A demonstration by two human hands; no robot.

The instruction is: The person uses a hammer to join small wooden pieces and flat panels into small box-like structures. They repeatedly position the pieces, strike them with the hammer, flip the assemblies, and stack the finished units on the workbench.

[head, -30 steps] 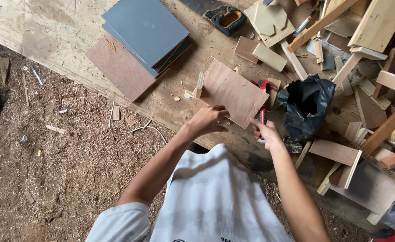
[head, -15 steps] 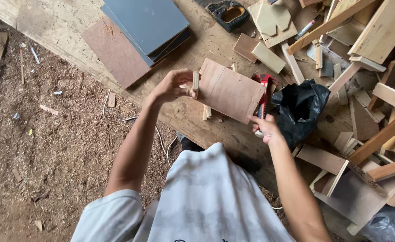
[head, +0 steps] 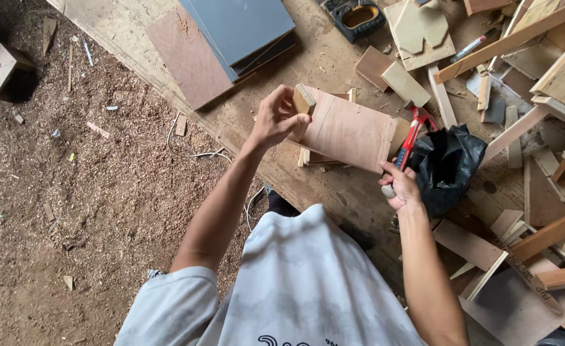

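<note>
My left hand pinches a small pale wood block and holds it at the upper left corner of a brown plywood box that rests on the wooden work board. My right hand grips the handle of a red hammer, whose head lies just past the box's right end. A black plastic bag sits right beside that hand.
Grey panels on a brown board lie at the top. Offcuts and long battens crowd the right side. A black and yellow tool lies at the top. Sawdust floor on the left, with a white cable.
My left hand has moved up and right from the board's edge and now holds a small block at the box's corner. The right hand kept the hammer.
</note>
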